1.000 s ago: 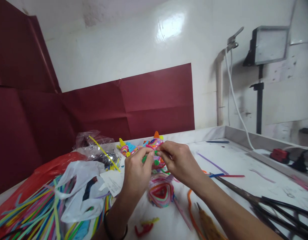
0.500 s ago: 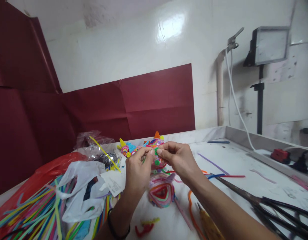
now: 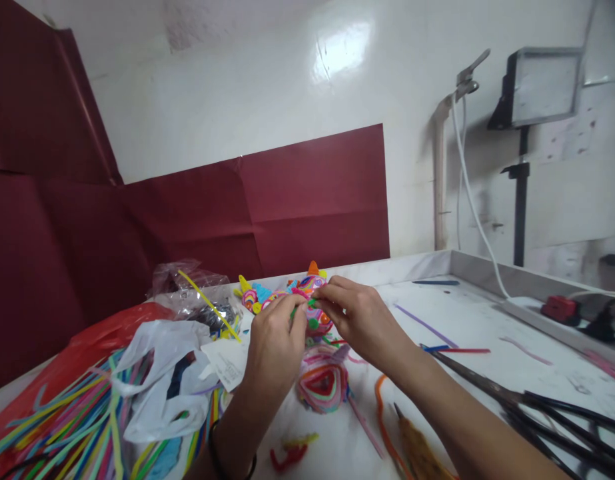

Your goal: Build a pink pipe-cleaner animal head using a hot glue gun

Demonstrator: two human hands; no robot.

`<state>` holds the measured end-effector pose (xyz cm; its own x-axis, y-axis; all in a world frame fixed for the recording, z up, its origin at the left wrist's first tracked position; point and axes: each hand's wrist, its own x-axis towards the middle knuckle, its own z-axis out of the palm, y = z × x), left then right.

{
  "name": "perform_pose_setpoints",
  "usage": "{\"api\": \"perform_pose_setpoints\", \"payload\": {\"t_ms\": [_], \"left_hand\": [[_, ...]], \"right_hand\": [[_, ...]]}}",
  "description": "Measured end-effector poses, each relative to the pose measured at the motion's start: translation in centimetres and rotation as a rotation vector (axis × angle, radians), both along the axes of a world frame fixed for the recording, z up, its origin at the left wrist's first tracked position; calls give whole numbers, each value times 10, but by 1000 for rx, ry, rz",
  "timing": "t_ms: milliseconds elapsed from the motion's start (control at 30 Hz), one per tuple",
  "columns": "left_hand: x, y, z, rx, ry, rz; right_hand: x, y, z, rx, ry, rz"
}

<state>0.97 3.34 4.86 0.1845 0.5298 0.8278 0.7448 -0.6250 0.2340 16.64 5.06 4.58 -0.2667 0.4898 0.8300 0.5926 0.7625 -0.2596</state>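
Above the table, my left hand (image 3: 276,343) and my right hand (image 3: 358,323) meet, fingertips pinched together. Between them shows a small bit of green pipe cleaner (image 3: 312,303), partly hidden by the fingers. Just behind stand colourful figures of coiled pipe cleaner (image 3: 248,298), with yellow and orange pointed tips. Under my hands lies a round pink coiled pipe cleaner piece (image 3: 323,387) with a dark red centre. A black band circles my left wrist.
Bundled pipe cleaners (image 3: 72,417), a white plastic bag (image 3: 157,360) and a red bag (image 3: 122,327) lie at left. Black-handled scissors (image 3: 512,397), a yellow-handled pointed tool (image 3: 417,443) and an orange strip (image 3: 382,420) are at right. A raised rim (image 3: 492,287) edges the table.
My right hand's fingers have lifted and shifted their pinch slightly. My left fingers have turned a little, still beside the green piece. The other things lie as before.
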Motion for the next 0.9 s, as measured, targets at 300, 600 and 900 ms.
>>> {"api": "perform_pose_setpoints", "payload": {"t_ms": [300,600,900], "left_hand": [[1,0,2,-136,-136,-62],[3,11,-3,-435,-468,-257],[-7,17,13,-406,-1163,-481]], "right_hand": [[-6,-4,-1,-161,280,44],[-6,-1,1,-292,385,154],[-3,10,-7,-571,331,332]]}}
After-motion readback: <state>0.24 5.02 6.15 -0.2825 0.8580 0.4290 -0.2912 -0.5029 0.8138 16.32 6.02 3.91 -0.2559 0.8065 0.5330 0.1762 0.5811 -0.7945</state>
